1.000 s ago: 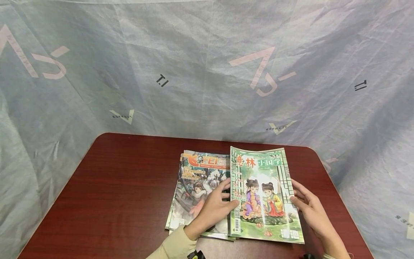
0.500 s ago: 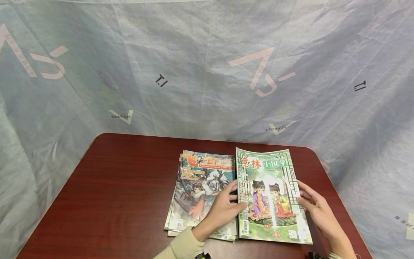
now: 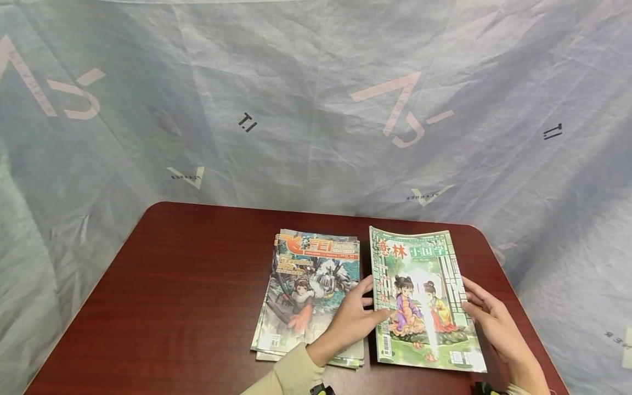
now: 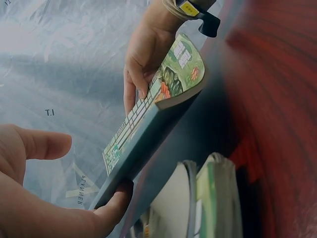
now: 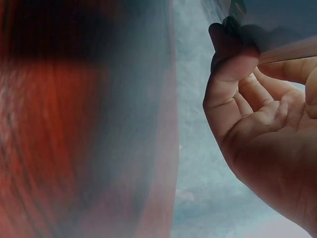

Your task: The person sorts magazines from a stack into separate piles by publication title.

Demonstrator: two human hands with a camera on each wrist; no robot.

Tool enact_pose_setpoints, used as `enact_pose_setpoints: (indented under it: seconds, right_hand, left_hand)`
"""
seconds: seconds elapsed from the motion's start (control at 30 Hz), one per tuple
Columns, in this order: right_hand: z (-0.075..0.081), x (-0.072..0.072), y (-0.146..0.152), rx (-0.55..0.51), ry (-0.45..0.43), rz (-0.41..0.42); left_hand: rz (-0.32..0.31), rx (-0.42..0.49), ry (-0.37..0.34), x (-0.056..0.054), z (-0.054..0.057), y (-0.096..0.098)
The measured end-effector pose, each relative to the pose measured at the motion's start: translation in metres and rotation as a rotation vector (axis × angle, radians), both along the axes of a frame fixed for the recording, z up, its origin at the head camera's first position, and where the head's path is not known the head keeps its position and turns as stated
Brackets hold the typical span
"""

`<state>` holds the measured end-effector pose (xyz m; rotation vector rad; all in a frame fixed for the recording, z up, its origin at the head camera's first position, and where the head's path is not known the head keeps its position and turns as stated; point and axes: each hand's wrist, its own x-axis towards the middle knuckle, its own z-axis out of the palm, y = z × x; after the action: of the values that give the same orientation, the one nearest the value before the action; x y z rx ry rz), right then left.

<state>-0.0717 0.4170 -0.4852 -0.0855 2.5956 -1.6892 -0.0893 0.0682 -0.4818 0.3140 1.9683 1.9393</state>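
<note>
A green magazine (image 3: 417, 343) with two cartoon children on its cover is held between both hands, raised over the right part of the table. My left hand (image 3: 353, 318) is at its left edge, thumb over the cover side. In the left wrist view, a fingertip (image 4: 119, 196) meets the spine while the thumb stands apart from the cover. My right hand (image 3: 496, 323) pinches the right edge, thumb on the cover and the other fingers beneath. Just left of it lies a stack of magazines (image 3: 316, 285), topped by one with an orange title, partly hidden by my left forearm.
The dark red wooden table (image 3: 178, 296) has rounded far corners. A grey printed cloth (image 3: 296, 109) hangs behind it and along the sides. Wrist straps with black mounts (image 4: 210, 24) sit on both wrists.
Both hands have carried the green magazine to the right, off its overlap with the stack. More of the stack's top cover shows now, and the stack itself stays in place.
</note>
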Motion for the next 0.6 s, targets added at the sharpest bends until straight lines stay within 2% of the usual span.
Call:
enact_pose_setpoints:
  seconds: [0.23,0.6]
  right_hand:
    - [-0.007,0.000,0.006,0.042,-0.038,-0.039]
    - [-0.013,-0.004,0.007,0.020,-0.095,-0.073]
  left_hand:
    - [0.003,0.018,-0.014,0.000,0.001,0.008]
    - [-0.010,0.015,-0.032,0.000,-0.004,0.018]
